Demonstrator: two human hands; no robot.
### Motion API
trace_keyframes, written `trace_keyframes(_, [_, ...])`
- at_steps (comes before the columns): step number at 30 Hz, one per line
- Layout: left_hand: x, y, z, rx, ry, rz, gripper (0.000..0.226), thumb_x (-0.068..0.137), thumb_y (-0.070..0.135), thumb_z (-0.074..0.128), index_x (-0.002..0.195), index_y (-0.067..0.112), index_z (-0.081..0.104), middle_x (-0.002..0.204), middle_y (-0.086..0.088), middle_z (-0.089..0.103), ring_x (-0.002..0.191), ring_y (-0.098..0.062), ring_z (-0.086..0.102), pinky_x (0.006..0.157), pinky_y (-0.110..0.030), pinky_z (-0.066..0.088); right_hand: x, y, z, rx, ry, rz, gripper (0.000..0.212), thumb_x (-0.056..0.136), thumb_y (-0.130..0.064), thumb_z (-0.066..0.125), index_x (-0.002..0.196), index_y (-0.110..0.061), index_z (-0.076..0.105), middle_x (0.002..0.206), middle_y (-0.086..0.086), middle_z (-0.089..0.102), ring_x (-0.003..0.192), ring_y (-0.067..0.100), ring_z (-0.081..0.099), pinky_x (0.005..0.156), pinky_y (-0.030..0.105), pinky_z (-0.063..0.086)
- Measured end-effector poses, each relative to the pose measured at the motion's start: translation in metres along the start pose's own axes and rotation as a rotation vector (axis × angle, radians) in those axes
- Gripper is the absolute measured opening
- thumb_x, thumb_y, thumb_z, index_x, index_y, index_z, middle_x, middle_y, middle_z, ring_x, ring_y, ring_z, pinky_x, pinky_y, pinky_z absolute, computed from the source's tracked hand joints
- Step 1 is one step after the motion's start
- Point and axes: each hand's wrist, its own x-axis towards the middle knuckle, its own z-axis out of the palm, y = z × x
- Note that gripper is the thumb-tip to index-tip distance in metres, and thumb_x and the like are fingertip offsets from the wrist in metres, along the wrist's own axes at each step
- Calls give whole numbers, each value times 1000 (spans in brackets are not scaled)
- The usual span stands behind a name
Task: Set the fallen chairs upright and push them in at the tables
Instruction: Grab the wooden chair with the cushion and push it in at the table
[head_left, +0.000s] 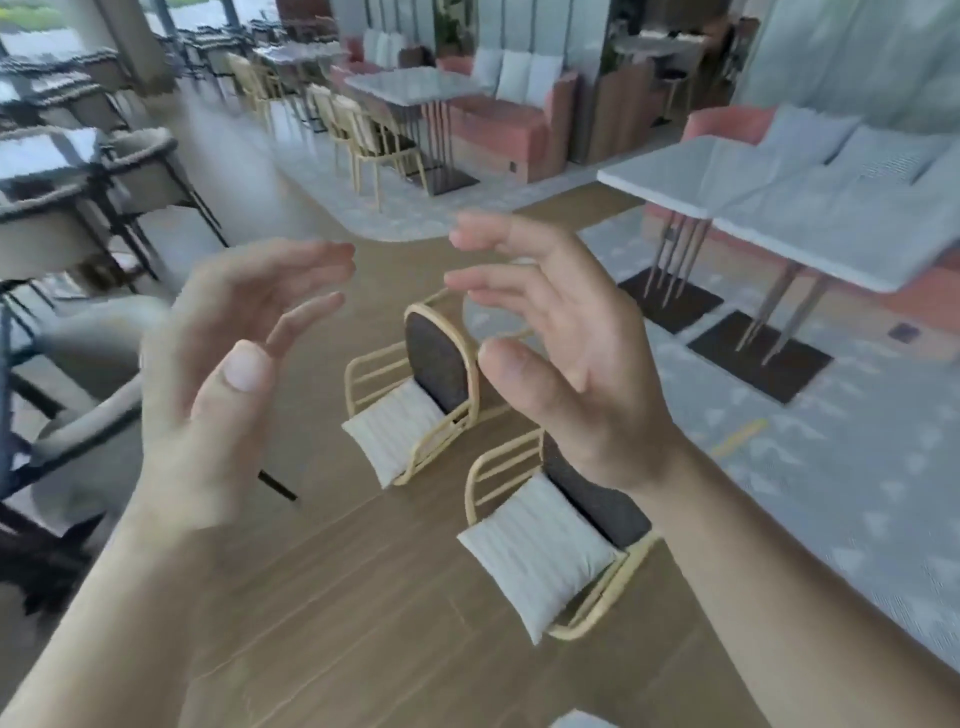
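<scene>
Progress: nothing done that I can see. Both chairs are down on the wood floor (363, 597), neither at a table.

Hands: left hand (228, 374) and right hand (561, 353) are raised, palms facing each other, fingers loosely spread. They are apart and hold nothing, touching no chair.

Far chair (436, 358) shows in the gap between the two hands, beyond them. Near chair (597, 512) sits below the right wrist, partly hidden by it. The two are just beside each other.

Look: pale yellow curved-tube frames with slatted arm sections, dark grey pads, and each has a white ribbed cushion (535, 551) slumped against the frame — loose, so my guess is it'll shift on the lift. Which pad is seat and which is back I can't tell. Legs are mostly hidden.

Left to do: stand both up and push them in — likely at the pale-topped tables (831, 228) out past the right hand, where no chairs show on the near side.
</scene>
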Motion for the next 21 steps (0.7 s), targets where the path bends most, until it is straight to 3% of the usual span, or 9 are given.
trace_keyframes(7, [54,-90,27,-230,-265,-56,63,91,69,65,131,21,57,135,3,67,131,-32,58,114,-56,42,-26,33,-24,-177,326,98,56,92,-38,65,141,-16,49,146,5,57,130,28,63,112,49,47])
trace_keyframes(12, [87,-145,38,-328,-385,-108,61,93,65,66,131,17,58,136,-5,66,130,-33,59,112,-54,43,-3,72,-35,-246,465,91,52,93,-34,63,138,-13,49,143,7,58,127,27,65,110,49,49])
trace_keyframes(21, [151,-255,33,-494,-540,-179,67,91,68,66,131,14,57,134,-2,69,131,-33,59,113,-57,43,28,140,-29,-398,694,219,49,94,-31,60,139,-15,49,144,7,58,128,26,65,112,47,48])
